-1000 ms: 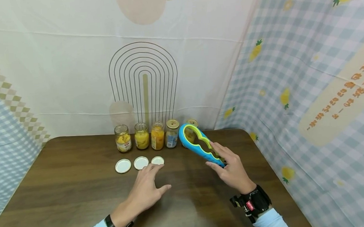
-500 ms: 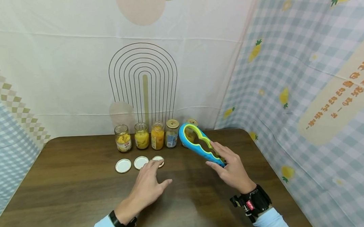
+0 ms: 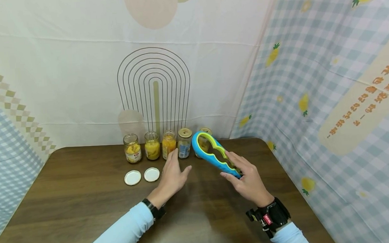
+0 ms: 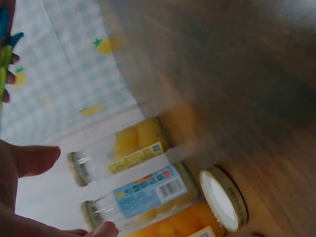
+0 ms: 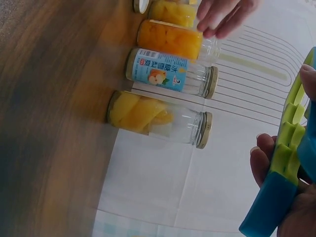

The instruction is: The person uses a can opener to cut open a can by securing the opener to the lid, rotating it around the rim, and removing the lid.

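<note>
My left hand (image 3: 172, 175) reaches toward the row of jars with fingers extended and thumb apart, holding nothing. Its fingertips overlap the open jar of orange fruit (image 3: 167, 140) in the head view. Just right of that stands a lidded jar with a blue label (image 5: 163, 71). At the row's right end is a lidded jar of yellow fruit (image 5: 143, 113), partly behind the jar opener in the head view. My right hand (image 3: 249, 177) grips that blue and green jar opener (image 3: 212, 159) above the table. One upturned lid (image 4: 220, 200) shows in the left wrist view, hidden behind my left hand in the head view.
Two open jars of yellow fruit, the left one (image 3: 132, 152) and its neighbour (image 3: 152, 149), stand at the table's back edge. In front lie two white-lined lids, one at left (image 3: 132, 178) and another lid (image 3: 152, 174). A cloth backdrop (image 3: 82, 86) hangs behind the wooden table (image 3: 71, 203).
My left hand has moved forward and slightly right, from near the third lid to the jar of orange fruit. The right hand and jar opener have stayed nearly still.
</note>
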`<state>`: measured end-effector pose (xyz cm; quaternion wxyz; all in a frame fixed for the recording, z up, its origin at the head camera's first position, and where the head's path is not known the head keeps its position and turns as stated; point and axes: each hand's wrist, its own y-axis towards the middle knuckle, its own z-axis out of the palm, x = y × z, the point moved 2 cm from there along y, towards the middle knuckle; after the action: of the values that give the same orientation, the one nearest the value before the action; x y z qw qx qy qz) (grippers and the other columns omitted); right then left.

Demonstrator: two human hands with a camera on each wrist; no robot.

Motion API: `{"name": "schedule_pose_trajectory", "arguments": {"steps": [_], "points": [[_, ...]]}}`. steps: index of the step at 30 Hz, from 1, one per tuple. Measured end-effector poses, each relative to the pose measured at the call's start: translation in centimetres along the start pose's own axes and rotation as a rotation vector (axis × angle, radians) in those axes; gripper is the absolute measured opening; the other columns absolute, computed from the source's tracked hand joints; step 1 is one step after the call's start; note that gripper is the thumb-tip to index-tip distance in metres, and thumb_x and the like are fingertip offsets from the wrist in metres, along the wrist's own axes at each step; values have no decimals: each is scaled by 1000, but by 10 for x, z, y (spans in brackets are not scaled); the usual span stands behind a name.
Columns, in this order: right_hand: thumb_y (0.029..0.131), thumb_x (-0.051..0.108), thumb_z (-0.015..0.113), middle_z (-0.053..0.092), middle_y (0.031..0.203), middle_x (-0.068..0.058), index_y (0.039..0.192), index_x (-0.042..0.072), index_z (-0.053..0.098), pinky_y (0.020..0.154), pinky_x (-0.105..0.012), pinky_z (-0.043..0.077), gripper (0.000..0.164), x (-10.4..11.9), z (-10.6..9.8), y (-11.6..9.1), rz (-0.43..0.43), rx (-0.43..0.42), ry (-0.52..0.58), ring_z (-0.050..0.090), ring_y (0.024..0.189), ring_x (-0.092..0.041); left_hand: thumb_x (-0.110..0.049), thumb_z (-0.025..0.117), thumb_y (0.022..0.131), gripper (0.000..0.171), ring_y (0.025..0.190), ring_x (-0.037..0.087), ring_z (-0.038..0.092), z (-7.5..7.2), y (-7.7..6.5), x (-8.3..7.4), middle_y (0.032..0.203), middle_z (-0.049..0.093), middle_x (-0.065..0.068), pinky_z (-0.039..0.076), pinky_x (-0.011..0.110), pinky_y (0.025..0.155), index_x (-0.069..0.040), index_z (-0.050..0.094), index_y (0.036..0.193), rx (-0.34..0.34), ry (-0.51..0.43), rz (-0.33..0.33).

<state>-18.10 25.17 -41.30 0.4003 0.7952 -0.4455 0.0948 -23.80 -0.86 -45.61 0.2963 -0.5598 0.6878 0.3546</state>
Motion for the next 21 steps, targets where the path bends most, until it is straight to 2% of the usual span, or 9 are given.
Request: {"name": "schedule_pose_trajectory", "arguments": {"steps": [6,12,17,21], "points": [[85,14,85,56,148,-20,150,16,52,107,-71,38,73,-1,-2,-1,-1,-5,0,55,133,-33,-24,68,100,83,147,42,31,14,26,3,165,21,26,36,58,116,2,17,160,-16,-17,17],[85,14,85,56,147,-20,150,15,52,105,-70,41,72,-2,-3,-3,-9,-11,1,56,131,-34,-24,63,103,85,151,41,22,25,41,0,169,8,25,31,56,119,1,6,162,-11,-17,-23],[86,15,84,56,148,-19,150,15,52,106,-67,42,72,-4,-2,-4,-2,-10,1,56,131,-32,-20,61,103,85,151,42,22,32,50,-3,168,6,27,29,56,120,3,3,161,-50,-59,-41],[86,14,85,57,146,-21,149,14,53,103,-66,45,71,-5,-1,-6,-7,-14,0,57,130,-33,-18,60,103,83,151,42,20,37,57,-5,166,10,29,29,56,120,4,5,160,-99,-78,-60]]}}
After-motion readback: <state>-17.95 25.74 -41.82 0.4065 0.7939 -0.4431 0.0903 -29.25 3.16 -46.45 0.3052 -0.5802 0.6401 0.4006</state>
